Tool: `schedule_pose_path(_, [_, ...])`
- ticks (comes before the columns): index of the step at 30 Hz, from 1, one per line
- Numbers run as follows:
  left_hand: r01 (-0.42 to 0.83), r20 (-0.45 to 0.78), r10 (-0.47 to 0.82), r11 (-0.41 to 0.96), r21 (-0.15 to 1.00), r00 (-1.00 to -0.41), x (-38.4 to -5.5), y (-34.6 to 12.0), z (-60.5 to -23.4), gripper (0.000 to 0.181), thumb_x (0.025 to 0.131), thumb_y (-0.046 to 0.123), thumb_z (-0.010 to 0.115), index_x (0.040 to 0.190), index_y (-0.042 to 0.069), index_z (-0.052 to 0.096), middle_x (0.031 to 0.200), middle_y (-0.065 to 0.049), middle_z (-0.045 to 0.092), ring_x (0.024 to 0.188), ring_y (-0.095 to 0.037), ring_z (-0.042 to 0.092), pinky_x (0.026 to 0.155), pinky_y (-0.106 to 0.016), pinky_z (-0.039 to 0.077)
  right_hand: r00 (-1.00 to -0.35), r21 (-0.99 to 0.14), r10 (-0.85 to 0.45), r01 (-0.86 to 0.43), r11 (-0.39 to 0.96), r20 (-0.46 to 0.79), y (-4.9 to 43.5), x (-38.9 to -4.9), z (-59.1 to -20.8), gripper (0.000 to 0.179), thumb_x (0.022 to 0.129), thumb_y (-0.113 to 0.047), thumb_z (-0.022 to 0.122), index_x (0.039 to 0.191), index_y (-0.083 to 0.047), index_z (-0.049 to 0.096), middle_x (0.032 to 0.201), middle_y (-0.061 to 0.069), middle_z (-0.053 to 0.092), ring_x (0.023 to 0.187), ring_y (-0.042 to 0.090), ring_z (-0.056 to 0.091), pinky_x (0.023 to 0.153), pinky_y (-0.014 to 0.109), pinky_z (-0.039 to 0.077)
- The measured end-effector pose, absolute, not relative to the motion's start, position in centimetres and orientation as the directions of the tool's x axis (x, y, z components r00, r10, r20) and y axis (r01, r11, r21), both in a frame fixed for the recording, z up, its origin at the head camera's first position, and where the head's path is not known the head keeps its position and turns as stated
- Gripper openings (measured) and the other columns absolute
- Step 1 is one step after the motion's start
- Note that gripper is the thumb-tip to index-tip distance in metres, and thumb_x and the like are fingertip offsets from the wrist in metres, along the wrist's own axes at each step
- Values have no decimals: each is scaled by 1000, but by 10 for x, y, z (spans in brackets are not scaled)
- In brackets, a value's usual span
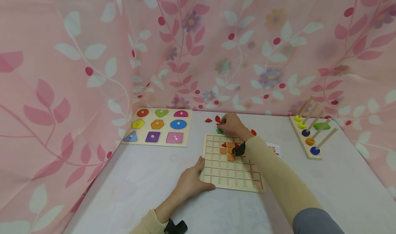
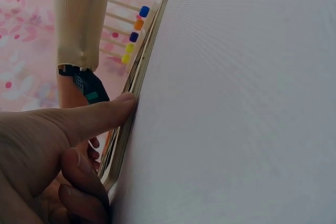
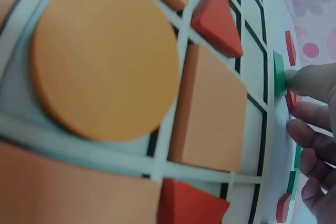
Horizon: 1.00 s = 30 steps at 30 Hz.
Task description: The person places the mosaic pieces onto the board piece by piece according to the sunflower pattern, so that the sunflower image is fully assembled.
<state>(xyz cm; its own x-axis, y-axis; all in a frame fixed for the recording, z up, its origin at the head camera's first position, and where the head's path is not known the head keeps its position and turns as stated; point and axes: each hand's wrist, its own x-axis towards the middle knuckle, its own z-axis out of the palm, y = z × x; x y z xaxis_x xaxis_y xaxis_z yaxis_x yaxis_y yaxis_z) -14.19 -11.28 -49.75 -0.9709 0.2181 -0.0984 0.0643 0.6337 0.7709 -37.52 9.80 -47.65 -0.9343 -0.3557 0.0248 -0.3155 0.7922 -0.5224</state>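
A square wooden grid board (image 1: pixel 216 173) lies on the table. Its upper middle cells hold an orange disc (image 3: pixel 105 59), orange squares (image 1: pixel 223 150) and red triangular pieces (image 3: pixel 218 22). My left hand (image 1: pixel 191 179) holds the near left corner, thumb along the near edge, fingers at the left edge. Beyond the far edge, my right hand (image 1: pixel 232 125) has thumb and index finger at a small red piece (image 3: pixel 290 99), which they seem to pinch. A green piece (image 3: pixel 279 73) lies right by the thumb; its other fingers are loosely curled.
More red pieces (image 1: pixel 208 120) lie behind the board. A shape puzzle (image 1: pixel 145 130) with knobbed pieces stands at left. At right are a pegged board (image 1: pixel 304 141) with coloured beads, a green piece (image 1: pixel 322 126) and a printed card (image 1: pixel 275 149) partly behind the right sleeve.
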Motion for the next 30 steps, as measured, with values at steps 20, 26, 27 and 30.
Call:
schedule_pose_path(20, [72,-94,227,630,773,-969,-140,-112,-502,113,73,35,99,159,-6,39,169,-20,34,151,-39,43,114,-58,44,-937,-582,-345,-309,752,51,108,-374,-483,26,95,-27,81,102,-2,83,101,12,78,93,27,71,85,44,60])
schedule_pose_path(26, [69,-90,220,626,777,-971,-141,-111,-502,112,73,35,99,159,-5,40,169,-19,34,151,-38,43,113,-56,46,-934,-655,-319,-342,674,159,124,-356,-465,30,95,-30,81,106,-2,81,99,13,76,84,26,66,75,39,54])
schedule_pose_path(27, [70,-89,220,624,778,-972,-142,-112,-502,112,73,34,99,160,-5,40,169,-19,34,151,-38,44,112,-56,46,-933,-662,-315,-346,665,173,128,-349,-460,30,94,-30,81,106,-2,82,98,13,76,81,25,63,72,38,52])
schedule_pose_path(30, [71,-87,219,625,777,-972,-142,-113,-500,112,73,35,99,160,-4,40,170,-19,34,151,-39,44,112,-57,47,-928,-665,-306,-368,650,214,142,-326,-452,28,93,-30,83,104,-4,82,90,9,75,74,22,57,66,33,46])
